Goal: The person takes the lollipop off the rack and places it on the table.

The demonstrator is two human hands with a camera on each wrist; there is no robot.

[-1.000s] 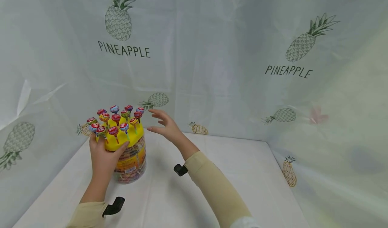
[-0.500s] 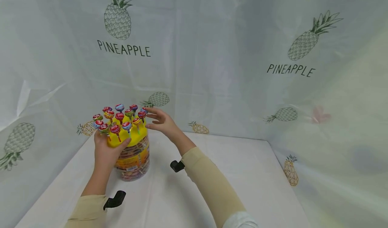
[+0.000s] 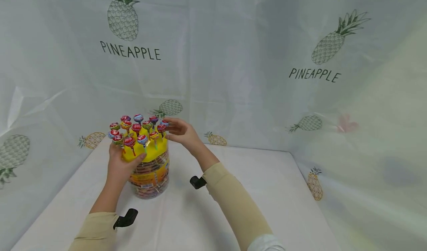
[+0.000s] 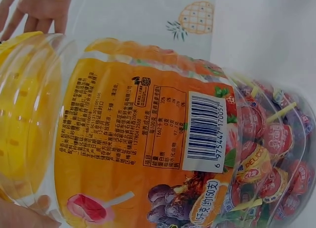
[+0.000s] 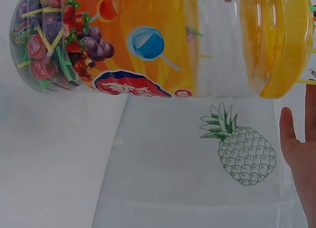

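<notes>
A clear plastic jar (image 3: 151, 178) of wrapped lollipops stands upright on the white-covered table. Its yellow lid (image 3: 156, 152) bears several lollipops (image 3: 136, 128) stuck in by their sticks, heads up. My left hand (image 3: 121, 167) grips the near left of the lid, thumb along its front; the left wrist view shows part of this hand (image 4: 27, 218) beside the jar's neck. At the lid's right side is my right hand (image 3: 186, 134), fingers reaching to the outer lollipops. In the right wrist view, its thumb (image 5: 287, 124) is extended just off the lid's edge.
A pale cloth printed with pineapples (image 3: 123, 21) hangs behind the table and on both sides. The white table (image 3: 253, 184) extends to the right of the jar. A black wrist mount (image 3: 126, 218) juts from the left sleeve, another mount (image 3: 197, 182) from the right.
The jar has slid a little to the right along with my left hand. My right hand now meets the lid's right side, where a gap stood before.
</notes>
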